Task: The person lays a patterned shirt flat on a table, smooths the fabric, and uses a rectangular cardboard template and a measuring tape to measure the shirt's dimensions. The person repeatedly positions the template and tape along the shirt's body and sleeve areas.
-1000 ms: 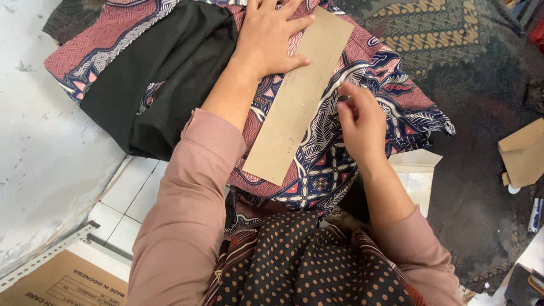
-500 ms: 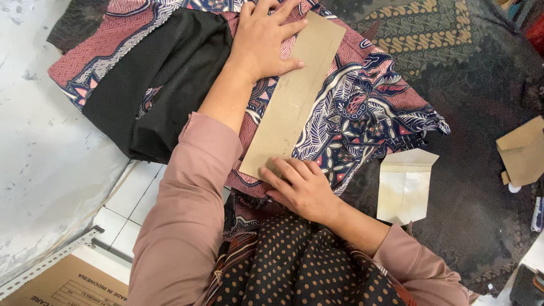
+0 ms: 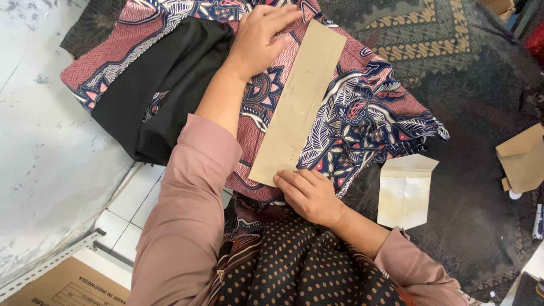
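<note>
Head view shows your left hand (image 3: 262, 39) spread flat, fingers (image 3: 283, 14) open and pressing down where the far end of the long tan cardboard strip (image 3: 298, 105) meets the patterned batik cloth (image 3: 368, 116). Your right hand (image 3: 309, 195) lies palm down with its fingers loosely extended on the strip's near end, pinning rather than gripping. The strip runs between your two sets of fingers, lying flat on the cloth (the black fabric (image 3: 161, 90) sits just beyond your left wrist). To judge by this, you are holding the strip in place as a folding guide. Folding the cloth over it would call for steady pressure at both ends. A pale folded paper (image 3: 405, 190) lies just outside your right fingers.
</note>
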